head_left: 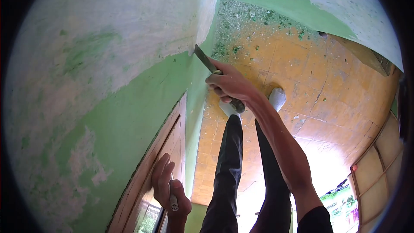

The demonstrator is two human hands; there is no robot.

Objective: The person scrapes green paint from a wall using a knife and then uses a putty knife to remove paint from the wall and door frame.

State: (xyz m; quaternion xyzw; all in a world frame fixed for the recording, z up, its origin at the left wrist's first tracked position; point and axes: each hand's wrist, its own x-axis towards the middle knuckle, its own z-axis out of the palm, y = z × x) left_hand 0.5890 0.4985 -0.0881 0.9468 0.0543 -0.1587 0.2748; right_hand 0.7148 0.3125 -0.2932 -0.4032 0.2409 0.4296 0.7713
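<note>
Right hand (pixel 228 84) clamps the scraper (pixel 206 60); left hand (pixel 166 185) grips the door frame (pixel 170 140). Upper wall (pixel 108 30) is scraped bare; green paint (pixel 138 112) is left below.

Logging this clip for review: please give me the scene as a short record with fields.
setting: wall in green paint, large patches already bare; orange tiled floor below
right hand: grips a scraper, blade at the edge of the green paint
left hand: fingers against a wooden frame, whitish tube held in it
debris: green paint flakes along the foot of the wall
person: dark trousers, white shoes
</note>
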